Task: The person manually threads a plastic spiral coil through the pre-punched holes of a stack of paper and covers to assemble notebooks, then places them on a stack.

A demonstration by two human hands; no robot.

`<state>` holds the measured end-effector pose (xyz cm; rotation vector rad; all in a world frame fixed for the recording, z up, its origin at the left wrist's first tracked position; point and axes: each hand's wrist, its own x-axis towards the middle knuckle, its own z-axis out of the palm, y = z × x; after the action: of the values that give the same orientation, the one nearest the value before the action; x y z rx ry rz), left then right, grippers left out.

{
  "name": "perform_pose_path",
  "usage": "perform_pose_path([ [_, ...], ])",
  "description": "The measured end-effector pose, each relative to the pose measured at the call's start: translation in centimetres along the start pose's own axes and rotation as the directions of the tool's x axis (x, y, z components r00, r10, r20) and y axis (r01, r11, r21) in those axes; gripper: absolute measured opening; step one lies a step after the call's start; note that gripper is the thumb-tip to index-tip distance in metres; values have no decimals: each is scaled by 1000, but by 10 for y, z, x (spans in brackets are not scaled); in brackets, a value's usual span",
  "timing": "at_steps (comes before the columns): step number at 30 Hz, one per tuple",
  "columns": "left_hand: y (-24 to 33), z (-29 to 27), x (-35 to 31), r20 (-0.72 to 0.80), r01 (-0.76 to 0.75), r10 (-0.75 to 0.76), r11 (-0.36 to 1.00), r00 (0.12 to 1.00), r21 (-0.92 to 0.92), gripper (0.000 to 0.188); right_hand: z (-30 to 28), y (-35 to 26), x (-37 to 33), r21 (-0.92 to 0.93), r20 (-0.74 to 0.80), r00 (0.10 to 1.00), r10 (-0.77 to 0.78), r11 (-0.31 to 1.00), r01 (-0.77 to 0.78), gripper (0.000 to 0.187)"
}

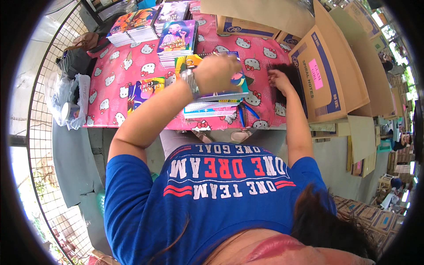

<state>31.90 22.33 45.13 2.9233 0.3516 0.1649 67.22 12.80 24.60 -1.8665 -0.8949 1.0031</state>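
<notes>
Notebooks (215,103) lie stacked near the front edge of the counter (102,98); left hand (216,73) blurred above them, its grip impossible to tell. Right hand (280,81), fingers loosely parted, is near the carton (334,74), open counter to its left.

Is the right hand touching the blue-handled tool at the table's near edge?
Apart. The head view shows the right hand up beside the open carton, with pink tablecloth plainly visible between it and the blue-handled tool.
</notes>
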Motion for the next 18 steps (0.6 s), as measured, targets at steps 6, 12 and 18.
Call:
perform_pose_path([
  [6,13,15,-11,173,14,-24,998,985,62,40,14,4,12,819,-17,999,-52,572,43,38],
  [12,1,6,-10,126,-50,63,994,990,-99,29,9,11,28,748,46,998,37,661,-59,36],
  [18,3,11,-13,136,-5,16,997,991,-79,30,-2,-18,28,805,87,995,-42,592,-45,32],
])
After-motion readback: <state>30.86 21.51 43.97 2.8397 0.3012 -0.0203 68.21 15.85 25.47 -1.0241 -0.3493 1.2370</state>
